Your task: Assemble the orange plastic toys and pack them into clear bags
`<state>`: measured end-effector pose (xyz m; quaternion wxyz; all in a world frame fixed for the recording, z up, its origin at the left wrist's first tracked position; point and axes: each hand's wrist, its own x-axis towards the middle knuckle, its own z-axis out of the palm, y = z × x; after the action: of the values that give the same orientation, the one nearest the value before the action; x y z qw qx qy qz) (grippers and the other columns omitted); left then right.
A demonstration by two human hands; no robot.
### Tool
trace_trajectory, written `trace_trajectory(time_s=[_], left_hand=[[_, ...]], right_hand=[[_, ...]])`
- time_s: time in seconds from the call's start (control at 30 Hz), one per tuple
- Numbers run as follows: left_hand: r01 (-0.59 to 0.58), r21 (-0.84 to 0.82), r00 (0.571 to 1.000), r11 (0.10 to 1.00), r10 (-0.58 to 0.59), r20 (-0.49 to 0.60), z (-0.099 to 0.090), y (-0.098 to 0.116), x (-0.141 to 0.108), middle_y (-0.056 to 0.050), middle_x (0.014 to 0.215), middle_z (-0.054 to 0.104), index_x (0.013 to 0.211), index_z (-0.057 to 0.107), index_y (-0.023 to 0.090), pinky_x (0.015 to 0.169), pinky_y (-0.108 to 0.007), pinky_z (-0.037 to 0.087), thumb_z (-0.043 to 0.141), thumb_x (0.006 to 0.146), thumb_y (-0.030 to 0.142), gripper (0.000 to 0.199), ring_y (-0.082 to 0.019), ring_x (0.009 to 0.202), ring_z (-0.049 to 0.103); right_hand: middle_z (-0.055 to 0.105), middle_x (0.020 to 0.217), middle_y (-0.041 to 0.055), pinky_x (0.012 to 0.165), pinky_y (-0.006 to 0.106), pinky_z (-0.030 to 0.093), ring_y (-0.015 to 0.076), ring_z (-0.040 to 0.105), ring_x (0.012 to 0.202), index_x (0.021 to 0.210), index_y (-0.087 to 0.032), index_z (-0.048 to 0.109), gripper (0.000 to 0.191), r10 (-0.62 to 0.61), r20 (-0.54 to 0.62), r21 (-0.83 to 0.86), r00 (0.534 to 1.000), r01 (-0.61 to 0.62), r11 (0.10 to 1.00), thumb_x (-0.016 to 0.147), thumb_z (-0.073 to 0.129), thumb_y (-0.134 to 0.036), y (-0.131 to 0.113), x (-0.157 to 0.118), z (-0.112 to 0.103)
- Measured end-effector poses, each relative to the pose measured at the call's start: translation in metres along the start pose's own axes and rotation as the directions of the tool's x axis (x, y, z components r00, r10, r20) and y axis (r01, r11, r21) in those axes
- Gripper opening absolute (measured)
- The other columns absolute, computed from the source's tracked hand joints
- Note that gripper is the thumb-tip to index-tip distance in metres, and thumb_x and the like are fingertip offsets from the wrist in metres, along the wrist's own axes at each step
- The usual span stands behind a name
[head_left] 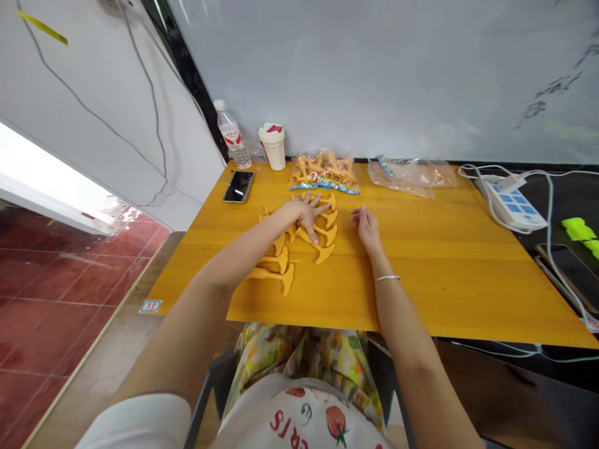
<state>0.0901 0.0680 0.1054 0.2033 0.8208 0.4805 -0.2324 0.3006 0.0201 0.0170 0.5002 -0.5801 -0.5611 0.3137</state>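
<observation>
Several yellow plastic toy hammers (287, 279) lie in two columns on the wooden table, their heads pointing right. My left hand (306, 215) rests palm down with fingers spread over the right-hand column, touching the hammers and hiding parts of their handles. My left forearm covers much of the other column. Just to the right of the hammers, my right hand (367, 229) rests on the table with its fingers loosely bent and nothing visible in them. A bangle is on the right wrist.
Behind the hammers lies a clear bag (322, 171) packed with similar yellow pieces. An apparently flat clear bag (416, 174) lies right of it. A phone (238, 186), water bottle (233, 137) and lidded cup (274, 148) stand or lie back left. A power strip (512, 202) with cables sits right.
</observation>
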Motion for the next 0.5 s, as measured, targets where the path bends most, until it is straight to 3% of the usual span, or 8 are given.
trace_trajectory(time_s=[0.17, 0.3, 0.5], left_hand=[[-0.027, 0.012, 0.998, 1.0, 0.026, 0.061, -0.003, 0.002, 0.0, -0.01, 0.162, -0.025, 0.158, -0.005, 0.034, 0.11, -0.077, 0.011, 0.086, 0.029, 0.072, 0.162, -0.053, 0.145, -0.02], [-0.075, 0.04, 0.995, 0.996, 0.072, 0.075, 0.005, 0.005, -0.01, -0.01, 0.161, -0.029, 0.158, 0.0, 0.034, 0.112, -0.074, 0.009, 0.084, 0.035, 0.072, 0.155, -0.052, 0.145, -0.023], [-0.156, 0.019, 0.988, 0.988, 0.156, -0.004, 0.014, 0.001, -0.021, -0.01, 0.16, -0.03, 0.159, 0.005, 0.033, 0.115, -0.069, 0.005, 0.076, 0.048, 0.077, 0.139, -0.05, 0.145, -0.025]], right_hand=[[0.063, 0.073, 0.0039, 0.067, 0.03, 0.045, 0.0169, 0.055, 0.065, 0.089, -0.019, 0.065, 0.073, 0.014, -0.004, -0.002, 1.0, -0.014, 1.0, 0.088, 0.025, -0.081, 0.0, 0.003, 0.0], [0.064, 0.074, 0.0049, 0.068, 0.031, 0.046, 0.0177, 0.057, 0.067, 0.09, -0.019, 0.065, 0.074, 0.025, -0.008, 0.012, 1.0, -0.025, 1.0, 0.089, 0.024, -0.08, -0.001, 0.005, 0.0], [0.063, 0.074, 0.0051, 0.068, 0.031, 0.045, 0.0174, 0.055, 0.066, 0.089, -0.02, 0.063, 0.071, 0.039, -0.051, 0.072, 0.998, -0.036, 0.997, 0.087, 0.027, -0.081, -0.005, 0.007, -0.007]])
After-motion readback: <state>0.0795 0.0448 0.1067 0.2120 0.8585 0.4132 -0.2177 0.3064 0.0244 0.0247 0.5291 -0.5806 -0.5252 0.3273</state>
